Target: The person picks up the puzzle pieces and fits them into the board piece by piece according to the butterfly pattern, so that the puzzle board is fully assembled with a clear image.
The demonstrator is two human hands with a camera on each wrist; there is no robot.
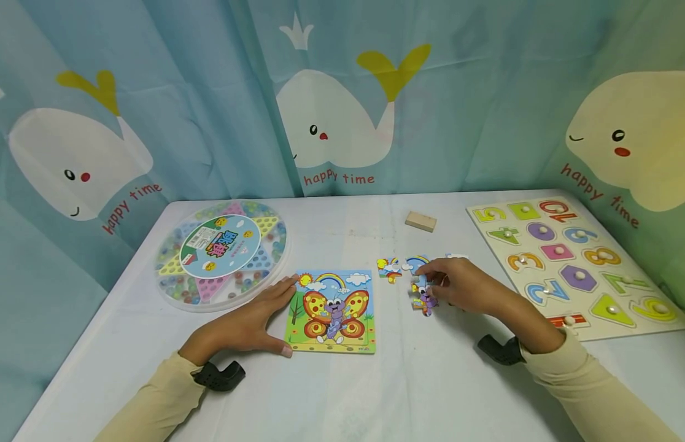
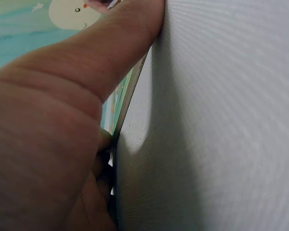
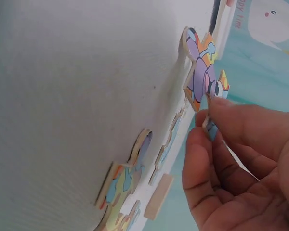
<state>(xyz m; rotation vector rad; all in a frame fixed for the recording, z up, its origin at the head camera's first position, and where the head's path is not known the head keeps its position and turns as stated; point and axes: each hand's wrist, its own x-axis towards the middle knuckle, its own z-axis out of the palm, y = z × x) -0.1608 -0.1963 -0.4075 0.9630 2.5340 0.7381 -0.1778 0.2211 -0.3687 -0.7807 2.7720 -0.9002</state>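
A square butterfly picture board (image 1: 334, 312) lies flat in front of me. My left hand (image 1: 247, 326) rests at its left side, fingers stretched along the edge and thumb by the lower left corner. In the left wrist view the thumb (image 2: 120, 36) crosses the board's side. To the right of the board, my right hand (image 1: 466, 287) pinches a jigsaw piece (image 3: 201, 72) with a purple butterfly face between thumb and fingertips, raised over the cloth. Beyond it lie a sun piece (image 1: 389, 269) and a rainbow piece (image 1: 415, 263); others are partly hidden by the right hand.
A round marble game board (image 1: 277, 245) with a blue label stands back left. On the right lies a number and shape peg board (image 1: 541, 258). A small wooden block (image 1: 421, 221) sits toward the back, before a whale-print curtain (image 1: 221, 123). White cloth (image 1: 342, 399) covers the table.
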